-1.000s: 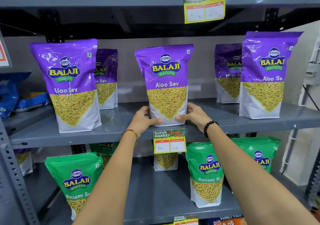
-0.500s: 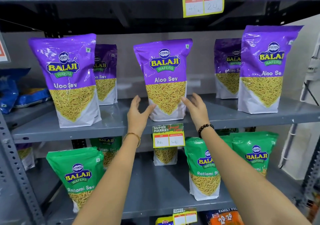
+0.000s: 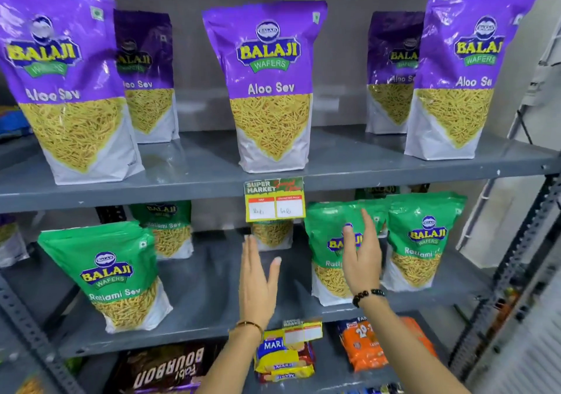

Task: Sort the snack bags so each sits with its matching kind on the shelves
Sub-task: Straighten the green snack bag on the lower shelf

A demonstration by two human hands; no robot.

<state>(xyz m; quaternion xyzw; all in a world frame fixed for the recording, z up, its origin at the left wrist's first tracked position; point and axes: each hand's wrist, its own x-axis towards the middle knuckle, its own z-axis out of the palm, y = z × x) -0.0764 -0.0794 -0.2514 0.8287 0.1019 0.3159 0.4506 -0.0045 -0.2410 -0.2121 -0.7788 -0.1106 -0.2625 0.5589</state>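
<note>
A: Now that both hands have let go of the centre Aloo Sev bag (image 3: 271,90), it stands upright by itself at 12 o'clock on the upper shelf (image 3: 349,162). A second ago they were clamped on its base.

B: Hand state?

A: Left hand (image 3: 258,284) empty, fingers spread, palm toward the right. Right hand (image 3: 361,260) also flat and empty. Both have dropped to the level of the lower shelf (image 3: 212,290), just below the price tag (image 3: 274,200).

B: Touching anything?

A: Right hand is in front of a green Ratlami Sev bag (image 3: 326,241) at 2 o'clock from the left hand. Can't tell if there's contact. Left hand is over the bare gap in the shelf.

B: So the purple row is done?

A: Looks like it. All purple bags I can see up top are Aloo Sev. But there's a partly hidden bag (image 3: 271,235) behind the price tag on the green shelf, at 12 o'clock from the left hand. Only its yellow-and-white lower part shows; top colour is hidden.

B: Stray?

A: Possibly. Hands are aimed that way, so my guess is it's the next pick. The flanking green bags sit close, so a reach in could knock them over.
</note>
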